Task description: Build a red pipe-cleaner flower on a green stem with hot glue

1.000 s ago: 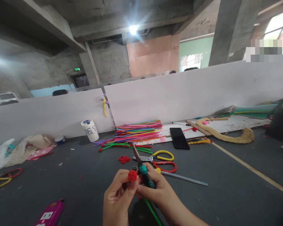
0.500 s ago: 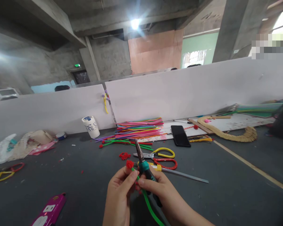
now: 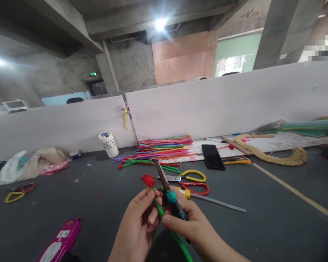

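Observation:
A green pipe cleaner stem (image 3: pixel 177 238) with a red fuzzy flower head (image 3: pixel 149 181) runs between my hands. My left hand (image 3: pixel 142 214) pinches the stem just below the red head. Across my right palm lies a pair of pliers (image 3: pixel 171 194) with dark jaws and a teal band, its tip pointing up and away. The thumb of my right hand (image 3: pixel 187 218) presses near the green stem, lower down than my left fingers. Just beyond my right hand are scissors (image 3: pixel 180 177) with one yellow and one red handle, and a yellow cutter (image 3: pixel 186 193).
Colourful pipe cleaners (image 3: pixel 164 149) are piled at the back, beside a black phone (image 3: pixel 213 157). A paper cup (image 3: pixel 108 145) stands near the white partition (image 3: pixel 207 109). At the left are a magenta tool (image 3: pixel 61 240) and more scissors (image 3: pixel 15 196).
My left fingers have shifted up the stem to just under the red head, and their tips have moved away from my right thumb. The view has turned slightly left.

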Demonstrator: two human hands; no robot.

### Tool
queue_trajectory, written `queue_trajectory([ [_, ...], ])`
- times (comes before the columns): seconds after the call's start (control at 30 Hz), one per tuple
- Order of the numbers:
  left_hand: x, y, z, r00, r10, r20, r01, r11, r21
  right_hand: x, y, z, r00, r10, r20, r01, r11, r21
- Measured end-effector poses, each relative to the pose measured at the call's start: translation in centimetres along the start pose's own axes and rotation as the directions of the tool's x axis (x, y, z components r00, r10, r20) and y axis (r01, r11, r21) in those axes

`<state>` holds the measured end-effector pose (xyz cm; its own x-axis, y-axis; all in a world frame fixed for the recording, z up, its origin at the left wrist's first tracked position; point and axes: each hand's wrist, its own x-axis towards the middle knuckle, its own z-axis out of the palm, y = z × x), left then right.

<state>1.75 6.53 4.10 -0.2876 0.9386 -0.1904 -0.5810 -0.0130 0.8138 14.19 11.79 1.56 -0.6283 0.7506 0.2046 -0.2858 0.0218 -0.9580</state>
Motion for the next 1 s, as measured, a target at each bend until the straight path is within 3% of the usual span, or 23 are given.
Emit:
queue_trajectory([
  [0.1,-0.1,0.2,0.1,1.0,-0.016,-0.008,0.016,0.999,-0.042,-0.2,-0.3,0.0,0.998,-0.055,0.029,0.056,0.997,-0.052],
  [0.37,0.0,0.2,0.3,1.0,0.017,-0.014,-0.017,0.999,-0.049,-0.1,0.1,0.0,1.0,-0.017,0.016,0.018,0.997,-0.077],
  [0.5,0.1,0.1,-0.2,0.992,0.129,0.002,-0.129,0.99,0.05,0.1,0.1,0.1,1.0,0.013,-0.015,-0.015,0.996,-0.089],
  [0.63,-0.3,0.2,-0.6,0.938,0.338,0.075,-0.346,0.908,0.237,0.3,0.5,-0.1,0.999,0.041,-0.024,-0.043,0.993,-0.11],
  [0.77,-1.2,0.5,-0.6,0.831,0.532,0.162,-0.552,0.754,0.356,0.4,0.8,0.0,0.999,0.048,-0.012,-0.049,0.987,-0.154],
  [0.83,-1.7,0.6,-0.5,0.804,0.558,0.205,-0.592,0.721,0.36,0.4,0.8,0.2,0.999,0.038,0.002,-0.037,0.986,-0.16],
  [1.0,-2.0,0.6,-0.7,0.803,0.544,0.244,-0.596,0.721,0.353,0.5,0.6,0.4,0.999,0.051,-0.013,-0.053,0.988,-0.143],
])
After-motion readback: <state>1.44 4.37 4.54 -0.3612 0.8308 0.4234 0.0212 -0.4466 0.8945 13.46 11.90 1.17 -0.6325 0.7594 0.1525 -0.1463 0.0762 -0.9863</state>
